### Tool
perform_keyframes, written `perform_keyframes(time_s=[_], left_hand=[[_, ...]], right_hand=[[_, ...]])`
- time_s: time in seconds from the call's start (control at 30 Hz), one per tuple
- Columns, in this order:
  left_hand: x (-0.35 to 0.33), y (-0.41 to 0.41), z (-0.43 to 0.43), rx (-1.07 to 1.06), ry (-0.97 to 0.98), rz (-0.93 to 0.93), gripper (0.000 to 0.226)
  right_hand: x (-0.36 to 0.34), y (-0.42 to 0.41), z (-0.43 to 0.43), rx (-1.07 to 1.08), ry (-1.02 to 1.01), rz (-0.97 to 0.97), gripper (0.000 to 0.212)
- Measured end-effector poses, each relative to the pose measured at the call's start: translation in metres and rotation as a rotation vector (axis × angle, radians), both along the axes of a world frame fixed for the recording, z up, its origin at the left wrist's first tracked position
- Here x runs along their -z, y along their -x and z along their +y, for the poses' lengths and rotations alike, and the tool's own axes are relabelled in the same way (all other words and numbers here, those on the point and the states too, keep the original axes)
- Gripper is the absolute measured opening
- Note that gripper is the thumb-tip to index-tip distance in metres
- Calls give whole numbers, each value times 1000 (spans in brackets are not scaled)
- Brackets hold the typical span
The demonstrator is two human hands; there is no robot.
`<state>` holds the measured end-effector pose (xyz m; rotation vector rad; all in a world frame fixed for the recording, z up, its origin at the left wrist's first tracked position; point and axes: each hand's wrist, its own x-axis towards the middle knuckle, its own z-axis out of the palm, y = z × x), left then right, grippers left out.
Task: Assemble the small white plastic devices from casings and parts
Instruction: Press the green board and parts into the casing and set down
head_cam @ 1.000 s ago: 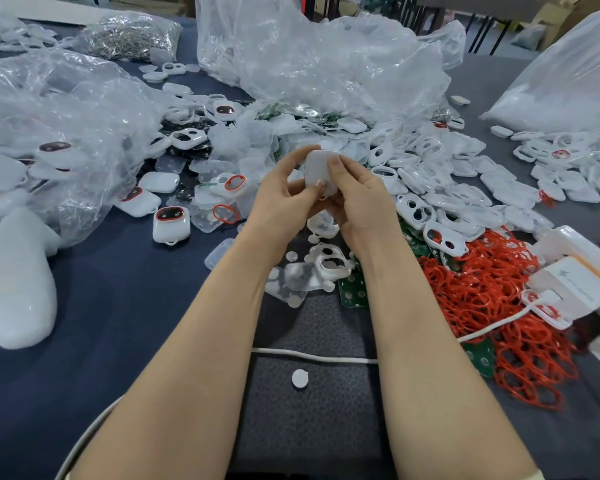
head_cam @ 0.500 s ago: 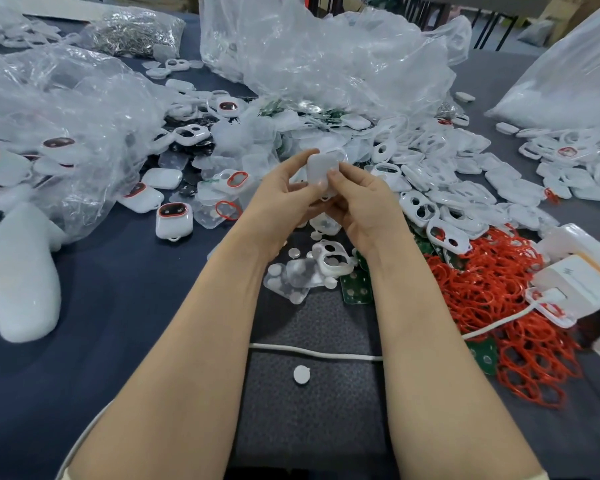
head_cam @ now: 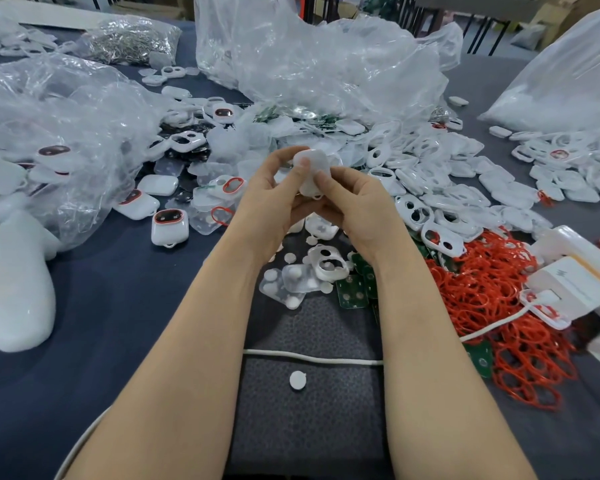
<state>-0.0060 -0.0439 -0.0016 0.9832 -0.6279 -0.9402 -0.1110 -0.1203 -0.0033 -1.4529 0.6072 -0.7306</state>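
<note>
dark blue table (head_cam: pixel 84 306) carries clear bags (head_cam: pixel 309 64), loose casings (head_cam: pixel 430 188), red rings (head_cam: pixel 492 289) and green boards (head_cam: pixel 352 289). a few finished devices (head_cam: pixel 169 227) stand at the left, so some units are complete; the large stock of loose parts suggests most of the work remains. one casing (head_cam: pixel 310 171) is held in the air above the table centre, between both hands. left hand (head_cam: pixel 267 206) and right hand (head_cam: pixel 361 209) both grasp it, thumbs pressed on its near face, fingers curled behind. judged step: pressing the shell closed. against the earlier frames, the hands remain in the same place; the casing tilts slightly more to the left.
</note>
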Motion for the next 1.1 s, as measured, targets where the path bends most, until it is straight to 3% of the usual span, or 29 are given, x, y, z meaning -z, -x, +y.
perform_keyframes(time_s=[0.27, 0.53, 0.67, 0.77, 0.83, 0.97, 1.1], left_hand=[[-1, -3, 4, -52, -8, -8, 4], [-1, 2, 2, -90, 28, 38, 9], [-4, 4, -5, -164, -52, 53, 31], [-4, 0, -5, -166, -207, 19, 37], [-2, -2, -3, -132, -212, 9, 34], [-1, -5, 0, -112, -148, 59, 14], [1, -3, -2, -165, -146, -93, 3]], right_hand=[[-5, 2, 4, -201, 38, 50, 22], [-5, -2, 9, -78, 148, 43, 26], [-3, -6, 9, 97, 425, 129, 28], [0, -7, 8, 206, 579, 153, 30], [2, -7, 6, 234, 622, 169, 32], [1, -9, 6, 174, 380, 139, 38], [2, -13, 8, 176, 156, 37, 28]])
